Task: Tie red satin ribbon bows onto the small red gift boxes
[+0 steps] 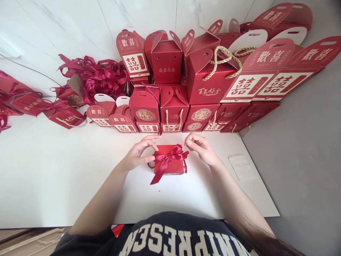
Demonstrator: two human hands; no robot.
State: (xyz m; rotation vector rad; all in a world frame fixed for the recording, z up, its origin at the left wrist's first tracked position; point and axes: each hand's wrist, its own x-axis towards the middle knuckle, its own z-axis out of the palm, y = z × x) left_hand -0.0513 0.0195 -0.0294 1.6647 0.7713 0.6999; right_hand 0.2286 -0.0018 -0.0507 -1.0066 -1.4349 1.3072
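Note:
A small red gift box (pixel 174 166) with a dark red cord at its sides sits on the white table in front of me. A crimson satin ribbon (pixel 167 159) is tied in a bow across its top, one tail hanging over the near side. My left hand (pixel 140 153) is at the box's left side, thumb and forefinger closed around the bow's left end. Just beyond the right end of the bow, my right hand (pixel 200 147) hovers with fingers curled and thumb against forefinger. It is apart from the ribbon, and nothing shows in it.
Stacked red gift boxes (pixel 166 64) line the back of the white table (pixel 66 170). Left of them lies a heap of crimson ribbons (pixel 102 78). Ribbon-tied boxes (pixel 64 115) stand at far left. A clear flat sheet (pixel 242 167) lies near the right edge.

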